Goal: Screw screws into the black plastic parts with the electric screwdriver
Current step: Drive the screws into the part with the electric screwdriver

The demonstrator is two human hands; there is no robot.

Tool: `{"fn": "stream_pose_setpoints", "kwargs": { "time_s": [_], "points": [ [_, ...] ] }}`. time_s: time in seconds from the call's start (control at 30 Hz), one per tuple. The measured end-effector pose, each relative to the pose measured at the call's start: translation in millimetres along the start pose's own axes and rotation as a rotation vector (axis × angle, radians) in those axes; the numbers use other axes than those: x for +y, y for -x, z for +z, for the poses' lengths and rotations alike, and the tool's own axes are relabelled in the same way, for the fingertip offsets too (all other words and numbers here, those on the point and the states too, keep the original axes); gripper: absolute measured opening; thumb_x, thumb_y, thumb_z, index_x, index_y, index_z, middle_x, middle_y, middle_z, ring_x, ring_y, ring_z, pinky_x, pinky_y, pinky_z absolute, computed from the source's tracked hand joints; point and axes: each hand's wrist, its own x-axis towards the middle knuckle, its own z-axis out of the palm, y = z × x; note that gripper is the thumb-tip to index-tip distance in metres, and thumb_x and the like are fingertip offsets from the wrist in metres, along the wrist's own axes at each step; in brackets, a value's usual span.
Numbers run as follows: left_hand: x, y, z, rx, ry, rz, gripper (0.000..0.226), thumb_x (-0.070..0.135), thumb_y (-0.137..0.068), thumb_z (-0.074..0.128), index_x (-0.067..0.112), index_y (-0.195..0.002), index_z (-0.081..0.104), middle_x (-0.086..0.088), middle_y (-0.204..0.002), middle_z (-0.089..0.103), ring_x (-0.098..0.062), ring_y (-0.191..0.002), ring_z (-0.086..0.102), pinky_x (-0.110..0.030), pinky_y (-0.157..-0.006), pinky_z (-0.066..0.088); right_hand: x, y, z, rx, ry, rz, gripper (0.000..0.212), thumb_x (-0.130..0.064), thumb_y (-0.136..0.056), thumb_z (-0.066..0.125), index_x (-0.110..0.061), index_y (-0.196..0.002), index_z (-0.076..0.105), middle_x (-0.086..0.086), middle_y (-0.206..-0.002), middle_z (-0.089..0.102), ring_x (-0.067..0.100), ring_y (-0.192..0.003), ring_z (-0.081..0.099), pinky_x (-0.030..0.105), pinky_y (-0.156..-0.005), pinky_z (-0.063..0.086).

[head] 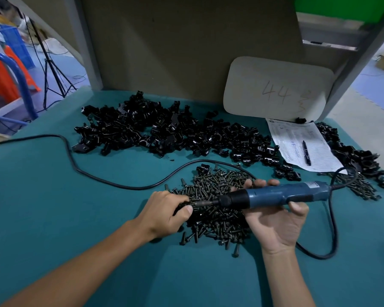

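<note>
Right hand grasps the smooth blue cylindrical electric screwdriver; left hand pinches a glossy black plastic part at its metal bit, over dull dark screws.

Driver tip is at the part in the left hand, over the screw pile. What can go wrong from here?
1. The electric screwdriver bit meets the black plastic part right at the left hand thumb and fingertips; a slip could jab them.
2. The part is only hand-held, with no fixture visible; torque may twist it out and drop it into the screw pile.
3. The cord loops beside the right hand wrist and could snag or drag screws.
</note>
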Motion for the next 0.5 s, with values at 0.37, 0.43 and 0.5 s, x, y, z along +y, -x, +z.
{"fn": "stream_pose_setpoints", "kwargs": {
  "time_s": [0.37,0.43,0.5],
  "points": [
    [3.5,1.0,10.5,0.195,-0.337,0.123,0.043,0.058,-0.085,0.062,0.019,-0.07,0.052,0.012,-0.058,0.049,-0.009,-0.049,0.042,-0.02,-0.045,0.033,0.7,-6.8,0.7,0.259,0.15,-0.109,0.049,-0.048,-0.073,0.088,-0.018,-0.105,0.065,0.008,-0.11,0.065,0.028,-0.111,0.065,0.057,-0.115,0.039],
    [2.2,0.2,10.7,0.204,-0.349,0.13,0.045,0.061,-0.083,0.064,0.019,-0.071,0.052,0.011,-0.06,0.051,-0.01,-0.05,0.043,-0.022,-0.044,0.037,2.1,-4.8,1.0,0.291,0.183,-0.121,0.052,-0.05,-0.068,0.092,-0.019,-0.102,0.067,0.009,-0.108,0.068,0.03,-0.113,0.067,0.058,-0.112,0.043],
    [1.4,0.3,11.7,0.211,-0.351,0.126,0.042,0.058,-0.083,0.062,0.019,-0.071,0.056,0.011,-0.06,0.053,-0.01,-0.05,0.046,-0.023,-0.044,0.042,3.6,-1.9,2.3,0.295,0.205,-0.132,0.051,-0.048,-0.067,0.093,-0.019,-0.1,0.067,0.009,-0.106,0.069,0.032,-0.114,0.068,0.056,-0.105,0.05]
  ]
}}
